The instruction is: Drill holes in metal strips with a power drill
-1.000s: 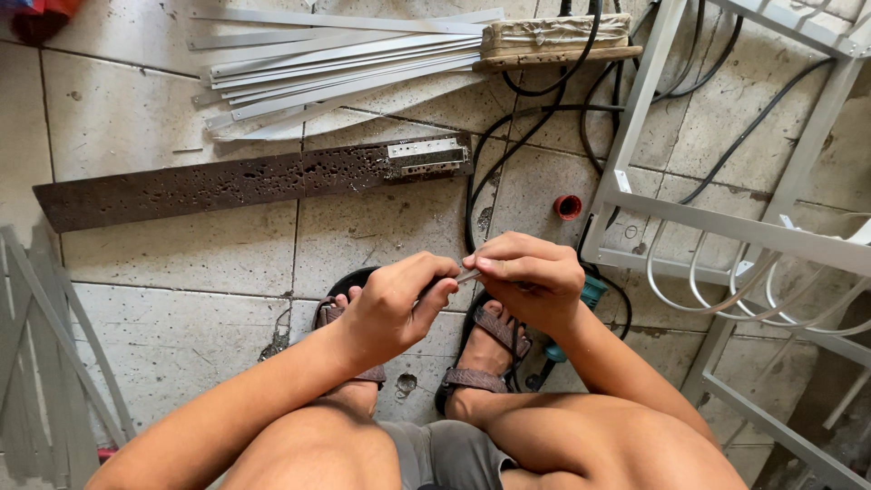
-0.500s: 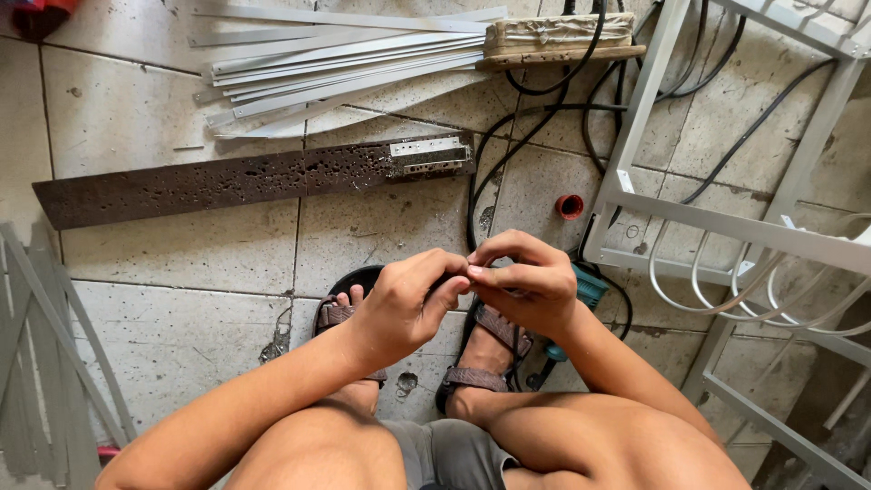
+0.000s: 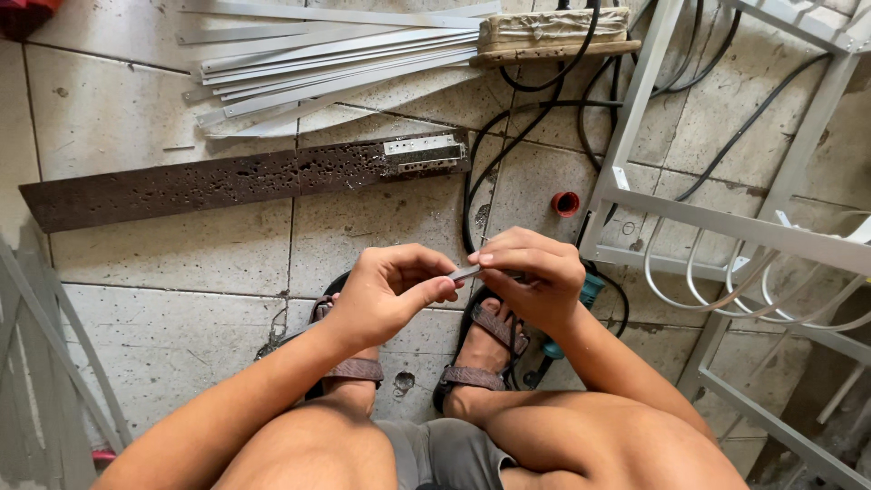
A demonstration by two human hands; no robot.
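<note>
Metal strip [image 3: 465,270]: pinched between both hands, above the sandalled feet.
Left hand [image 3: 386,295]: one end is gripped.
Right hand [image 3: 531,277]: other end is grasped.

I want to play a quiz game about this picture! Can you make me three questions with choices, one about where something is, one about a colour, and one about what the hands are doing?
1. Where is the dark rusty strip?
A. On the tile floor, ahead of the feet
B. Leaning on the white frame
C. Across the person's knees

2. What colour is the small ring on the floor?
A. Blue
B. Red
C. Yellow

3. What are the left hand and right hand doing?
A. Resting flat on the floor
B. Pinching one small grey metal piece between them
C. Each gripping a black cable

Answers: 1 A, it lies flat across the tiles. 2 B, it shows red beside the white frame. 3 B, both hands' fingertips meet on the piece.
</note>
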